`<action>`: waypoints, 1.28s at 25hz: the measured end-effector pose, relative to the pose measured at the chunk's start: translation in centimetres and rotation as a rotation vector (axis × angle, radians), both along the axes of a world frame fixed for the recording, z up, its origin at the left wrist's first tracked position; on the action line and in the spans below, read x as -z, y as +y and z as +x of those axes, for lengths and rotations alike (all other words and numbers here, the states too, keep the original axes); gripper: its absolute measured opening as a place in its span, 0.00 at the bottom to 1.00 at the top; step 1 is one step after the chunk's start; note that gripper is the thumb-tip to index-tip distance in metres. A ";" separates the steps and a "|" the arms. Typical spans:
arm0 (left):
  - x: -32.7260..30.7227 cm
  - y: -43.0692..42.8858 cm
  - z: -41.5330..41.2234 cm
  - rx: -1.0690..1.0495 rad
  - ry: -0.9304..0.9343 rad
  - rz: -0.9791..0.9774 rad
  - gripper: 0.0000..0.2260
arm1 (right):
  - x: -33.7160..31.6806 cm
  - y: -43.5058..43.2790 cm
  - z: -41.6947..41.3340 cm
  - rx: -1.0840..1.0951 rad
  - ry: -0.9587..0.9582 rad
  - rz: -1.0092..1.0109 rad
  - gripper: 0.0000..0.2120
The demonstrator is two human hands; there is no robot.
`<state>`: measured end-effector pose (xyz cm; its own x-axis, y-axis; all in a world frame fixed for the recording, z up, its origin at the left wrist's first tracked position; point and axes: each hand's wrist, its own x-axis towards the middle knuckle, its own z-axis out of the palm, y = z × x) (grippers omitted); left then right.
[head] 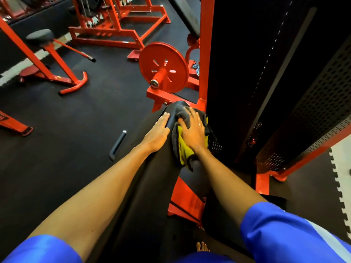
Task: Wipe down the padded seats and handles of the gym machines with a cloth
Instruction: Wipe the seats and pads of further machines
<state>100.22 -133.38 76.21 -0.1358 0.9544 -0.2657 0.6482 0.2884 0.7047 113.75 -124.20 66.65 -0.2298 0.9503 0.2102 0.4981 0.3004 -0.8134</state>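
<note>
Black padded seat (152, 186) ran long and narrow from us up toward the red frame (206, 54). Cloth (182, 149), grey one side and yellow the other, lay bunched on the seat's far end, right-hand half, with its near edge draping off the pad's right side.

Our right hand (193, 130) was on top of the cloth, palm down. Its fingers (191, 114) were spread and nearly straight, pressing the fabric into the pad rather than gripping it. Ring (199, 124) visible on one finger.

Our left hand (158, 130) was flat on the pad's left edge, just beside the cloth. Its fingers (164, 117) were straight and together, holding nothing, with the tips reaching the rolled rim of the pad. We couldn't tell whether that hand touched the cloth.

Both forearms were bare, blue sleeves (284, 234) at the bottom of view. A bare foot (202, 247) showed below the seat.

Around us:
- Red weight plate (163, 56) on its peg, just beyond the seat's far end.
- Black perforated panel (319, 111) to the right of the frame.
- Short black bar handle (118, 144) lying loose on the dark rubber floor (76, 120), left of the seat.
- Small round pad (39, 36) on a red stand, far left, well apart.
</note>
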 end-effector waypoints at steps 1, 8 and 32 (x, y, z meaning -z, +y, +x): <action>-0.3 -0.2 0.3 -0.003 0.000 0.012 0.29 | -0.6 1.7 -0.2 0.054 -0.005 -0.082 0.26; 0.5 0.0 -0.4 -0.020 0.016 0.060 0.34 | -4.2 1.7 -3.3 -0.003 -0.036 0.127 0.16; 1.8 0.6 -1.1 -0.004 0.050 0.081 0.29 | -3.3 0.4 -0.5 0.348 0.092 -0.543 0.36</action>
<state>99.11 -132.79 74.43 -0.1508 0.9719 -0.1806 0.6819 0.2346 0.6928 113.27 -123.82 69.95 0.1071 0.9425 -0.3167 0.4132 -0.3319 -0.8480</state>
